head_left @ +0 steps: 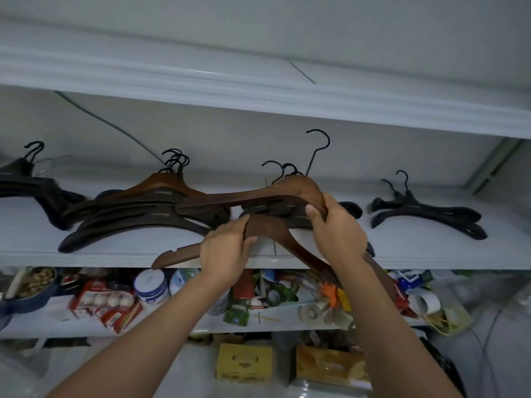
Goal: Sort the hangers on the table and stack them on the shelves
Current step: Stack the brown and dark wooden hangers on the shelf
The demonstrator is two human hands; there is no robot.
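The right hand [339, 228] is curling its fingers and thumb around the crown of a reddish-brown curved wooden hanger [247, 196], holding it just above the white middle shelf [431, 259]. The left hand [224, 254], lower and nearer the camera, is pinching the crown of a second reddish-brown wooden hanger [178, 254] in front of the shelf's front edge. So both hands are clamped, each on its own hanger. The upper hanger's long axis is running side to side, roughly along the shelf edge. Its visible arm is reaching left, and its tip is hanging over the right end of a stack of dark brown wooden hangers [138, 214]. A long thin black hook [319, 142], which appears to be its own, is pointing up and back toward the wall. The lower hanger is also lying side to side with its peak up. Its left tip is dipping below the shelf edge, and its right arm is passing behind the right forearm. A second dark stack [287, 209] is sitting directly behind the right hand, so it is probably the nearer place to set a hanger down, hook to the wall like the ones already there. I cannot tell which stack is meant. A small pile of black plastic hangers [425, 216] is lying well apart to the right.
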